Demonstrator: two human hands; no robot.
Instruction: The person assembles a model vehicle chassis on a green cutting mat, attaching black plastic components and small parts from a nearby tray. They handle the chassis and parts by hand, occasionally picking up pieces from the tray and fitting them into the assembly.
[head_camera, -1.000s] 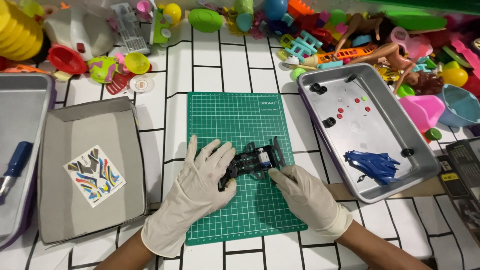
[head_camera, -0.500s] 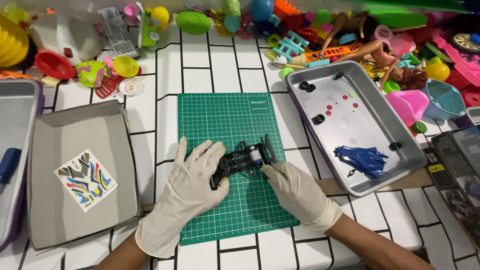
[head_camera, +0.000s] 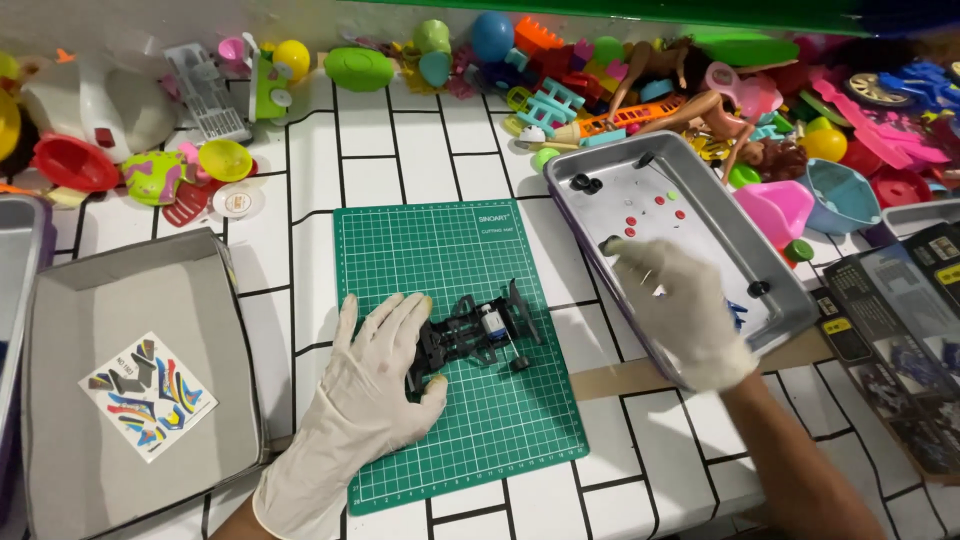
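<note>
White tiled table (head_camera: 420, 150) with black grid lines, toys heaped along the twelve o'clock edge. On the green cutting mat (head_camera: 450, 300) the black toy car chassis (head_camera: 475, 335) sits dead centre. Change of play: the right hand (head_camera: 675, 305) has left the chassis and now hovers over the metal tray (head_camera: 700, 215) at two o'clock, fingers spread, gripping nothing. The left hand (head_camera: 375, 375) stays flat, thumb pinning the chassis' nine o'clock end. One-handed hold while parts get fetched, I reckon.
</note>
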